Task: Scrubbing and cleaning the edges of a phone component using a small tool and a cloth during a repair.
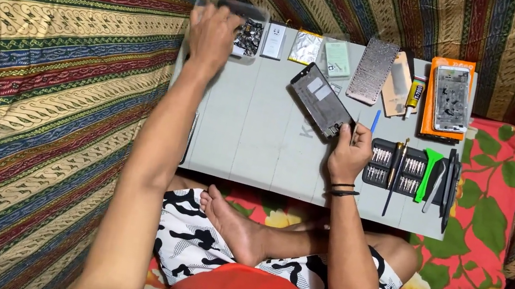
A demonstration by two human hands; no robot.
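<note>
My left hand (212, 34) reaches into a clear plastic box (256, 14) of small dark parts at the far left corner of a grey mat (252, 136); whether its fingers hold anything is hidden. My right hand (350, 152) grips the near corner of an opened dark phone (322, 99) that lies tilted in the middle of the mat. A blue pry tool (375, 121) lies just right of that hand.
A black screwdriver bit case (408, 171), a green pry tool (428, 171) and tweezers (449, 189) sit at the mat's right. Several phone parts (373, 70), a glue tube (415, 93) and a phone frame on an orange box (449, 97) line the far edge. Striped cloth surrounds the mat.
</note>
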